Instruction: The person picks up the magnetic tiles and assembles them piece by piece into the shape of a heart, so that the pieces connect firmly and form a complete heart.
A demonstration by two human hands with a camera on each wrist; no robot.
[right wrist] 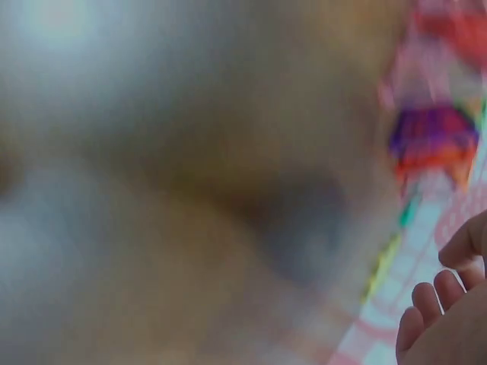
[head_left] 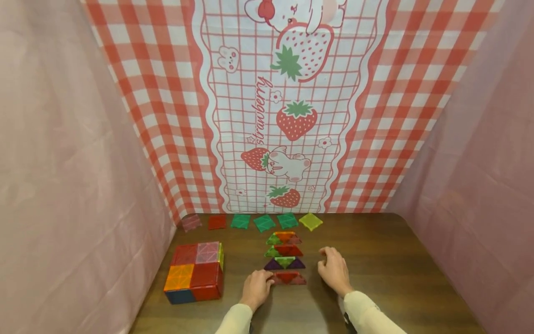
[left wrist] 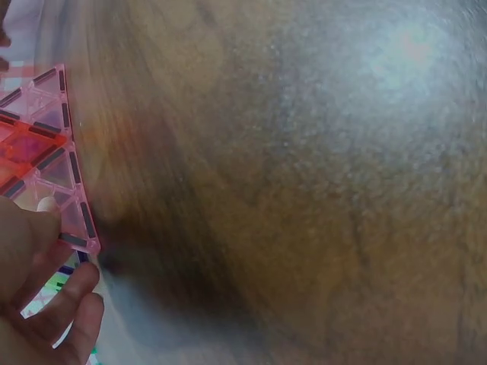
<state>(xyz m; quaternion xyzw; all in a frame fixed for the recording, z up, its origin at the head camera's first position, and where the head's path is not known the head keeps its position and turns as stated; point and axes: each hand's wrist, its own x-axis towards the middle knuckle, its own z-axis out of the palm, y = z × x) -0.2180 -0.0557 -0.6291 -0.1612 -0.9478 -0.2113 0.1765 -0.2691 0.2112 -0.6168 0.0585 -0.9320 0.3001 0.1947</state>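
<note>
Head view: the left hand (head_left: pixel 256 287) touches the left end of the nearest tile strip (head_left: pixel 288 278) on the wooden table (head_left: pixel 396 278), fingers curled at its edge. The right hand (head_left: pixel 333 270) rests just right of the strips, fingers loosely bent, holding nothing. Three more strips (head_left: pixel 285 251) lie beyond; a tile box (head_left: pixel 194 272) stands at near left.

Left wrist view: fingertips (left wrist: pixel 46 205) pinch the pink corner of the strip (left wrist: pixel 46 163).

Right wrist view: blurred; loosely curled fingers (right wrist: pixel 437 308) grip nothing.
</note>
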